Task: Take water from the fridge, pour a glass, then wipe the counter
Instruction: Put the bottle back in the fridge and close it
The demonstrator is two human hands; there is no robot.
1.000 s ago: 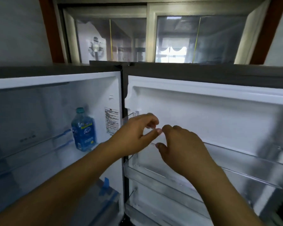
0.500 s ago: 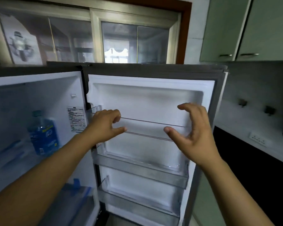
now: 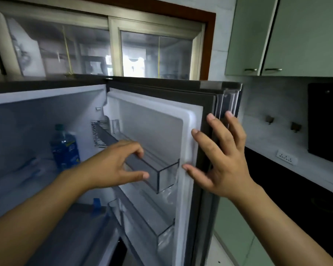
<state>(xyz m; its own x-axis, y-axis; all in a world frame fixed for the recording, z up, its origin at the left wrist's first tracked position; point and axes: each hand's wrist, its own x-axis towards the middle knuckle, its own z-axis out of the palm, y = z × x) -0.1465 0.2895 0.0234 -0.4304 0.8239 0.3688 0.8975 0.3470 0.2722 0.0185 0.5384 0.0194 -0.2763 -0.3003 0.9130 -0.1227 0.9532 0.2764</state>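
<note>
Head camera looks into an open fridge [image 3: 46,104], and the water bottle [image 3: 65,148] stands upright on a shelf inside, well to the left of the left hand's fingers [image 3: 137,149]. It is a clear plastic bottle with a teal cap and a blue label with some yellow on it; the print is too blurred to read. Nothing touches it

Her or his left hand [image 3: 112,166] reaches forward from the lower left, back of the hand up, forearm bare. Its fingers curl down over the front rail of the upper door bin [image 3: 152,169], a clear, smoky plastic tray on the inside of the fridge door [image 3: 161,131], while the thumb points right along the bin's face. Whether the fingers actually press the rail I cannot tell; they are bent but not closed on anything

Right hand [image 3: 222,160] is raised at the door's outer edge, palm toward the door, fingers [image 3: 211,120] spread wide apart and straight, tips up. Its thumb lies at the white door gasket beside the bin's right end, and the longer fingers overlap the dark edge and the clear handle strip [image 3: 229,100] just above them. A lower door bin [image 3: 152,225] sits below both hands. Right of the right fingers, a dark bench [image 3: 288,181] runs under pale green cupboards [image 3: 288,35]
</note>
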